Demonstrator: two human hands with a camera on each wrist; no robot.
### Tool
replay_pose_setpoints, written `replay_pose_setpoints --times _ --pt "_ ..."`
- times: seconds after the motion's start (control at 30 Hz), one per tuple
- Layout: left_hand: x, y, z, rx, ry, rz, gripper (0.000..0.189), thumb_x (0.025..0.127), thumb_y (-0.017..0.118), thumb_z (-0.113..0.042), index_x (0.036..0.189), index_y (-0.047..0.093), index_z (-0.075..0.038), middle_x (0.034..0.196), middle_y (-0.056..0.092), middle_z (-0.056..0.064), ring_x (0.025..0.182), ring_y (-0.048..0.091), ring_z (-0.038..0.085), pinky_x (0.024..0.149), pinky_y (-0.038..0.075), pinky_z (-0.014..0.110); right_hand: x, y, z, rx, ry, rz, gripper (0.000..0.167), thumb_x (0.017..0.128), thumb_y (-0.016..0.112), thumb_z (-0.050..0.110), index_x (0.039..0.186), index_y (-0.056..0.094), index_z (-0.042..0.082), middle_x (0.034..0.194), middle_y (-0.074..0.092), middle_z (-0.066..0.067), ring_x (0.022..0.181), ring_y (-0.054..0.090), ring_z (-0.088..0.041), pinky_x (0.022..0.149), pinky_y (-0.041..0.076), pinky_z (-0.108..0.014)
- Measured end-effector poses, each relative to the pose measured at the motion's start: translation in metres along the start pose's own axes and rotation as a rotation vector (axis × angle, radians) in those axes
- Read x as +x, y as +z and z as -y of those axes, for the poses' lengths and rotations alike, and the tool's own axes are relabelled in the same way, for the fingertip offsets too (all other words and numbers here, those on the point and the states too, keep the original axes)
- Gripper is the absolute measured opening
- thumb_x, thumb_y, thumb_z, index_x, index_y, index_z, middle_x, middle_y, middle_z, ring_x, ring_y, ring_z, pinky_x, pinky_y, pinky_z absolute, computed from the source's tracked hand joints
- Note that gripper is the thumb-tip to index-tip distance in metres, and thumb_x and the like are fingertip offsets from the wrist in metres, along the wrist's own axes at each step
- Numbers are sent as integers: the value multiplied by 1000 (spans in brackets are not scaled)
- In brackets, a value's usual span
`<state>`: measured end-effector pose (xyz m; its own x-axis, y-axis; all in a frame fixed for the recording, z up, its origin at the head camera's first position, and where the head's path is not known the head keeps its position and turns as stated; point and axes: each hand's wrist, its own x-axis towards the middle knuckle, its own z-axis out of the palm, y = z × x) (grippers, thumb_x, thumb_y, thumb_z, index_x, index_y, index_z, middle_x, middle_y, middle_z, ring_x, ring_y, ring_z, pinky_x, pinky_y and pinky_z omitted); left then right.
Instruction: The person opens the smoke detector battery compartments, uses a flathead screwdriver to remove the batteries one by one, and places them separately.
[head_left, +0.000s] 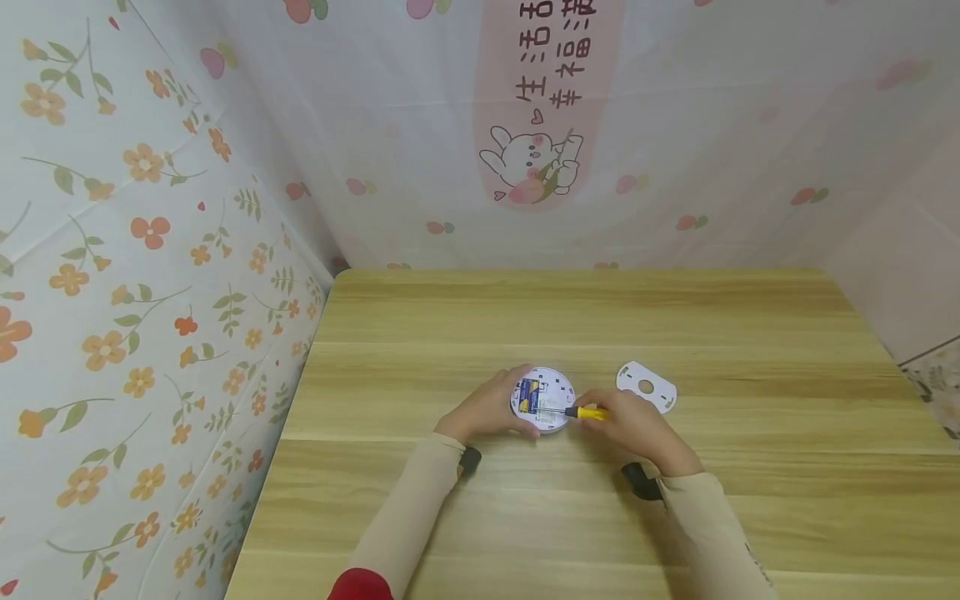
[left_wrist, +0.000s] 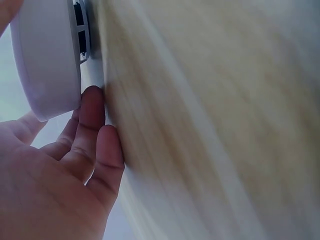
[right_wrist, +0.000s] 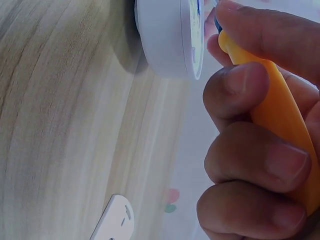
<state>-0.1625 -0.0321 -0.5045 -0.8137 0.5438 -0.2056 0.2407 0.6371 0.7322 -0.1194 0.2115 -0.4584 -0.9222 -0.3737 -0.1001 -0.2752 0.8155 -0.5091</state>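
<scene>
A round white smoke detector [head_left: 557,388] sits on the table with its back face up, showing blue and yellow batteries [head_left: 528,395] in a compartment. My left hand [head_left: 491,405] grips its rim from the left, thumb near, fingers on the far side. In the left wrist view, fingertips reach under the detector [left_wrist: 47,60], close to the tabletop. My right hand [head_left: 633,423] holds a screwdriver [head_left: 591,413] with a yellow handle; its shaft points left across the detector's back, near the batteries. Curled fingers wrap the handle [right_wrist: 280,100] in the right wrist view.
A white mounting plate [head_left: 663,394] with a hole in its middle lies just right of the detector. The wood-grain table [head_left: 450,317] meets a printed curtain [head_left: 420,150] at the back and a floral one [head_left: 150,333] at the left.
</scene>
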Motion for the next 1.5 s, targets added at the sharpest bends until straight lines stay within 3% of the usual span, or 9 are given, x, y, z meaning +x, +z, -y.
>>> replay_pose_setpoints --times 0.4,0.67,1.0,1.23,1.5 --pt "4 1 1 -48 27 -2 113 62 90 -38 152 26 -16 146 46 7 132 45 24 112 36 41 -1 -5 8 -77 -31 -1 16 86 72 24 97 74 14 92 74 -2 76 62 -12 69 53 -36" --pt "4 1 -1 -7 11 -15 114 61 89 -43 151 26 -16 145 47 8 131 45 27 111 37 44 0 -14 22 -194 -87 12 22 85 71 23 102 75 9 98 75 -6 85 72 -24 69 57 -41" --pt "4 -1 -2 94 -20 -28 115 59 87 -53 152 28 -19 141 51 8 126 49 27 106 41 42 3 -20 39 -268 -21 63 20 85 71 24 102 77 15 99 75 -4 78 69 -19 57 50 -37" --pt "5 -2 -2 173 -13 -39 113 59 84 -58 151 30 -21 135 55 5 119 50 24 103 43 40 4 -23 54 -317 31 82 15 85 71 23 97 77 17 87 74 -2 69 63 -19 53 47 -39" --pt "3 -3 -3 163 -28 -40 113 59 85 -59 151 30 -23 132 56 3 113 49 21 99 43 38 3 -22 63 -367 66 82 14 84 73 24 95 77 17 85 73 -3 67 60 -17 52 48 -39"
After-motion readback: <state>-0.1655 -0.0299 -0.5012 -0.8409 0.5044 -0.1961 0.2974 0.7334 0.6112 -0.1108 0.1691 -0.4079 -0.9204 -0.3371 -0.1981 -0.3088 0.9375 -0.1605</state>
